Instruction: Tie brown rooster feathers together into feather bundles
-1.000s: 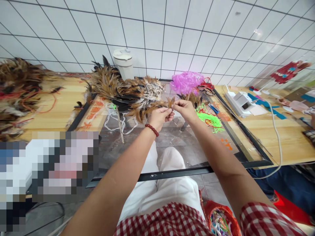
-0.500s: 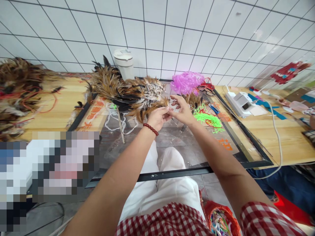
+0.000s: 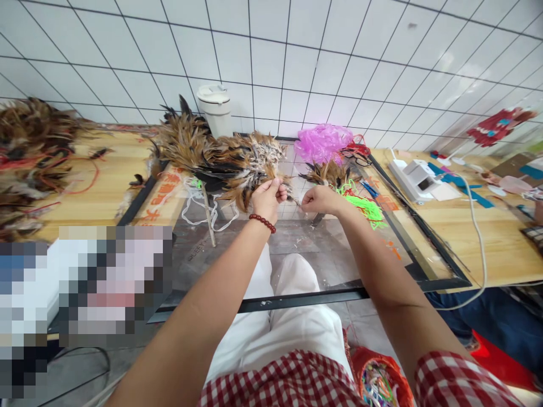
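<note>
My left hand (image 3: 267, 199), with a red bead bracelet at the wrist, is closed on the stem end of a bundle of brown feathers (image 3: 240, 189) held over the glass tabletop (image 3: 297, 260). My right hand (image 3: 319, 199) is a fist just to the right of it, pinching something thin I cannot make out, perhaps a thread running to the bundle. A big heap of brown and black feathers (image 3: 199, 150) lies right behind my left hand. A small tuft of feathers (image 3: 328, 172) and neon green cords (image 3: 360, 204) lie beside my right hand.
A white lidded cup (image 3: 215, 107) stands by the tiled wall. A pink plastic bag (image 3: 322, 141) lies at the back. A white device (image 3: 413, 178) with a cable sits on the wooden table at right. More feathers (image 3: 29, 147) pile at the far left. A red basket (image 3: 382, 381) is by my lap.
My right hand has come down from the bundle's tip and closed into a fist, pulling to the right. My left hand has stayed on the feathers, lifting slightly.
</note>
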Demonstrator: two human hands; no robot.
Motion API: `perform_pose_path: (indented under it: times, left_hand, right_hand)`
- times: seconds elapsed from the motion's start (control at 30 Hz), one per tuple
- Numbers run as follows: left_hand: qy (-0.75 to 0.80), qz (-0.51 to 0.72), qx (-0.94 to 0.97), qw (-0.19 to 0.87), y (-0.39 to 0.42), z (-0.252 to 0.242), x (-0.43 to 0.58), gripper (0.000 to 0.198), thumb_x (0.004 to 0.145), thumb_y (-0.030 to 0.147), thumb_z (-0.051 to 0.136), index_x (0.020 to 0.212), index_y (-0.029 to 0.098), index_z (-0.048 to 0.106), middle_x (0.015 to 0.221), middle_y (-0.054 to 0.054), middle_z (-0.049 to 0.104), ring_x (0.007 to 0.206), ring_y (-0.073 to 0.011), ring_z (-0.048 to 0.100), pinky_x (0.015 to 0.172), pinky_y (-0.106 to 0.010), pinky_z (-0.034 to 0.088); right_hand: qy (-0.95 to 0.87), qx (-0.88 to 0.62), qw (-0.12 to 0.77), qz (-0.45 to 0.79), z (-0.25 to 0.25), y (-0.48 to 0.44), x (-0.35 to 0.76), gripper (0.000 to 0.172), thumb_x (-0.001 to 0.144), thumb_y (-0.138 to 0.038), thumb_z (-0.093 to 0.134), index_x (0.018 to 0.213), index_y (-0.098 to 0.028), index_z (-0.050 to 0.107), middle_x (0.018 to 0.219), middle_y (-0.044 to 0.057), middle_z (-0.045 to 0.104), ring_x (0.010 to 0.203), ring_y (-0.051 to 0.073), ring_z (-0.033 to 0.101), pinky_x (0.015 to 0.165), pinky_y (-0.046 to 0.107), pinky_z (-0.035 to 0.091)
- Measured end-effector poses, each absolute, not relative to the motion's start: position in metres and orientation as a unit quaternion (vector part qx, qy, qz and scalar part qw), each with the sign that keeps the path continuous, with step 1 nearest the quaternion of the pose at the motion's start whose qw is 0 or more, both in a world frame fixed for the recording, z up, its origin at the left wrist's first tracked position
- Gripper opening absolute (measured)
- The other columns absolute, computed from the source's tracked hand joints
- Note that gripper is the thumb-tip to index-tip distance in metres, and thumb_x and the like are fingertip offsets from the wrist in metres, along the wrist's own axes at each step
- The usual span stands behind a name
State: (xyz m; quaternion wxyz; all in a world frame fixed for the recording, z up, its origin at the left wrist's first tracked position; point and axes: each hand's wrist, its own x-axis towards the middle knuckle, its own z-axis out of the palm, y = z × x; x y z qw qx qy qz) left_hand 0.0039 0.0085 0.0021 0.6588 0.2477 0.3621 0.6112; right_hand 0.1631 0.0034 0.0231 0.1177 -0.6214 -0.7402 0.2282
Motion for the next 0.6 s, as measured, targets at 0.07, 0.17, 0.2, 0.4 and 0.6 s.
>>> perform_pose_path:
  times: [0.07, 0.17, 0.2, 0.4, 0.6]
  left_hand:
    - [0.358, 0.602, 0.254, 0.667, 0.008, 0.003, 0.003, 0.020, 0.074, 0.030, 0.072, 0.073, 0.013, 0.061, 0.058, 0.002, 0.057, 0.050, -0.0049, 0.053, 0.051, -0.018, 0.043]
    - [0.350, 0.584, 0.263, 0.684, 0.007, 0.004, 0.002, 0.020, 0.075, 0.031, 0.071, 0.076, 0.013, 0.062, 0.067, -0.001, 0.063, 0.054, -0.0057, 0.057, 0.054, -0.018, 0.046]
    - [0.348, 0.578, 0.265, 0.689, 0.007, 0.004, 0.001, 0.020, 0.076, 0.031, 0.071, 0.077, 0.013, 0.063, 0.069, -0.002, 0.064, 0.056, -0.0061, 0.058, 0.055, -0.019, 0.047]
    - [0.349, 0.554, 0.272, 0.705, 0.007, 0.003, -0.001, 0.018, 0.079, 0.030, 0.068, 0.081, 0.013, 0.064, 0.066, -0.003, 0.065, 0.054, -0.0066, 0.059, 0.054, -0.018, 0.047]
    - [0.364, 0.530, 0.310, 0.700, 0.005, 0.001, 0.003, 0.014, 0.079, 0.022, 0.067, 0.072, 0.011, 0.063, 0.065, -0.006, 0.067, 0.056, -0.0095, 0.061, 0.060, -0.023, 0.049]
  right_hand:
    - [-0.749, -0.610, 0.118, 0.231, 0.022, 0.004, 0.161, 0.011, 0.058, -0.018, 0.071, 0.049, -0.019, 0.065, 0.042, -0.005, 0.052, 0.043, 0.008, 0.042, 0.046, 0.023, 0.029]
    - [-0.716, -0.617, 0.191, 0.266, 0.021, 0.005, 0.160, 0.013, 0.059, -0.013, 0.067, 0.049, -0.018, 0.061, 0.042, -0.004, 0.052, 0.042, 0.008, 0.044, 0.045, 0.022, 0.031]
    - [-0.688, -0.623, 0.236, 0.288, 0.022, 0.005, 0.161, 0.012, 0.061, -0.014, 0.067, 0.052, -0.017, 0.060, 0.044, -0.004, 0.054, 0.043, 0.008, 0.046, 0.045, 0.022, 0.032]
    - [-0.540, -0.548, 0.463, 0.440, 0.028, 0.008, 0.155, 0.020, 0.066, -0.029, 0.071, 0.065, -0.017, 0.056, 0.063, 0.003, 0.065, 0.052, 0.010, 0.057, 0.045, 0.020, 0.033]
    - [-0.575, -0.461, 0.503, 0.451, 0.020, 0.009, 0.148, 0.028, 0.065, -0.040, 0.075, 0.067, -0.018, 0.059, 0.057, -0.004, 0.055, 0.051, 0.007, 0.046, 0.051, 0.021, 0.035]
